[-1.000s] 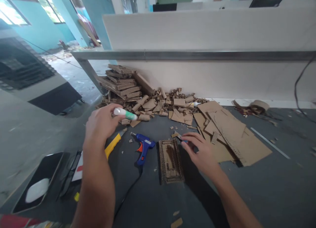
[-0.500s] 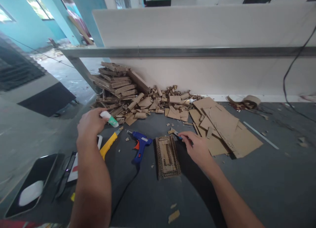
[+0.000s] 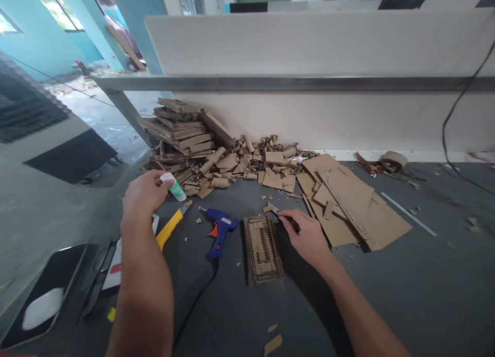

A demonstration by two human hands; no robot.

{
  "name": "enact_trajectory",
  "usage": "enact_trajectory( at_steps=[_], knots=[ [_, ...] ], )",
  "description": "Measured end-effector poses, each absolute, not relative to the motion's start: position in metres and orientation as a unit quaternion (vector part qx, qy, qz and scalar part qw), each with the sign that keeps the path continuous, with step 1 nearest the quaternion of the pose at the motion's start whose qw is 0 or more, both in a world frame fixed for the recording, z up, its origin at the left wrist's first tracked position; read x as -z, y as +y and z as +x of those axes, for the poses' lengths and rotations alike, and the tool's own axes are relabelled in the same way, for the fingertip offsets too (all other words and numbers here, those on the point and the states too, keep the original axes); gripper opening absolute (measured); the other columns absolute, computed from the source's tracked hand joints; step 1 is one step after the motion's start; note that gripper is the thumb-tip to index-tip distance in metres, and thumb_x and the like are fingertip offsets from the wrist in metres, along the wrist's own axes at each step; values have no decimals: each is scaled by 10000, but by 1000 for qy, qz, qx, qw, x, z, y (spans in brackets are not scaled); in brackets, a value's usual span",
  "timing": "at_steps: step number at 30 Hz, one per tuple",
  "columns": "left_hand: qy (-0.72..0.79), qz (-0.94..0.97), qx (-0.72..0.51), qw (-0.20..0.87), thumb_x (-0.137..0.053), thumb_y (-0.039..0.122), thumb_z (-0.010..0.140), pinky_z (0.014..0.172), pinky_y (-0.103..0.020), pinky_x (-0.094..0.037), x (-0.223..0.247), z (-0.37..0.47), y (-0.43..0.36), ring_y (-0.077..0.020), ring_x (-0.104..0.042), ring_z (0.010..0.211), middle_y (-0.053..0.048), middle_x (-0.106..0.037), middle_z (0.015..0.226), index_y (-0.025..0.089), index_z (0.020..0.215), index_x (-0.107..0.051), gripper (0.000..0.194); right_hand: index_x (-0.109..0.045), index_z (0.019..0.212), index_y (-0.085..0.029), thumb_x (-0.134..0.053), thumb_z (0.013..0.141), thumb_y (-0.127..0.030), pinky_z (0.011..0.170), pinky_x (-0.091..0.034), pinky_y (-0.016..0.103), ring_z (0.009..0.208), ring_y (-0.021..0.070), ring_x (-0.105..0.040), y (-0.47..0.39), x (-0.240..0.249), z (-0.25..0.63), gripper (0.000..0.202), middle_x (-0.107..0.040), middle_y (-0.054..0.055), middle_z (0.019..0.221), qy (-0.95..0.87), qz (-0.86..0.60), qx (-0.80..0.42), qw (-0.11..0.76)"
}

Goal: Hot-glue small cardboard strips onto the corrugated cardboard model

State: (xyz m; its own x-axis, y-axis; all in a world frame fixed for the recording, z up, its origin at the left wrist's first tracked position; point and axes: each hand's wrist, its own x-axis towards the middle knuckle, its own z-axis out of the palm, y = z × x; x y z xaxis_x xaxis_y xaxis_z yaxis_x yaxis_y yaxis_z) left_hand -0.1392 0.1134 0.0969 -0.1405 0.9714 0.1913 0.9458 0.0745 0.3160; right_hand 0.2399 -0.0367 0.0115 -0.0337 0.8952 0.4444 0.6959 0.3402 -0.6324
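My left hand [image 3: 145,192] is closed around one end of a small white-and-green bottle [image 3: 175,187], tilted above the table at the left. Below it lies a yellow utility knife [image 3: 170,228], blade pointing away from me. In the middle rests a blue hot glue gun [image 3: 220,230] with an orange trigger. Just right of that lies a rectangular corrugated cardboard piece [image 3: 263,251] with nested strips. My right hand [image 3: 303,230] pinches a slim dark-handled tool [image 3: 276,212] with a pale tip, by the piece's far right corner. A cardboard scrap [image 3: 267,208] is at the tip. The fingers hide most of the handle.
Stacked corrugated cardboard panels [image 3: 181,127] stand at the back left. Cardboard scraps [image 3: 240,161] are heaped beside them. Flat cardboard sheets [image 3: 350,202] and a pale glue stick [image 3: 408,213] lie right. A phone-like black slab [image 3: 64,266] bears a white oval object [image 3: 43,309] at left.
My left hand has shifted slightly right with the bottle. My right hand has moved a little left and down, still pinching the tool. The cardboard piece and glue gun stay in place.
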Motion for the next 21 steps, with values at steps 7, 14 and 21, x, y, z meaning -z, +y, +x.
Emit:
enact_trajectory(
  at_steps=[7,14,21],
  knots=[
    [743,663,-84,45,-520,603,870,728,-398,-403,-111,-122,106,-384,-613,1036,-165,-689,1130,165,1209,-645,567,-682,1007,-207,-497,978,-310,636,-572,302,665,183,-713,-35,-13,252,214,-762,60,834,-667,-594,-160,421],
    [710,686,-160,-8,-538,571,870,848,-422,-435,-128,-118,97,-373,-594,1127,-124,-693,1118,174,1192,-646,523,-703,991,-200,-491,940,-311,657,-547,332,767,223,-715,-29,-16,290,244,-757,88,892,-653,-646,-102,381],
    [680,710,-178,30,-565,548,873,719,-351,-446,-160,-92,64,-249,-651,807,-32,-730,1007,261,1168,-674,426,-739,1030,-81,-567,893,-326,704,-431,413,825,298,-672,-36,-13,418,329,-717,235,918,-486,-846,62,210]
  ],
)
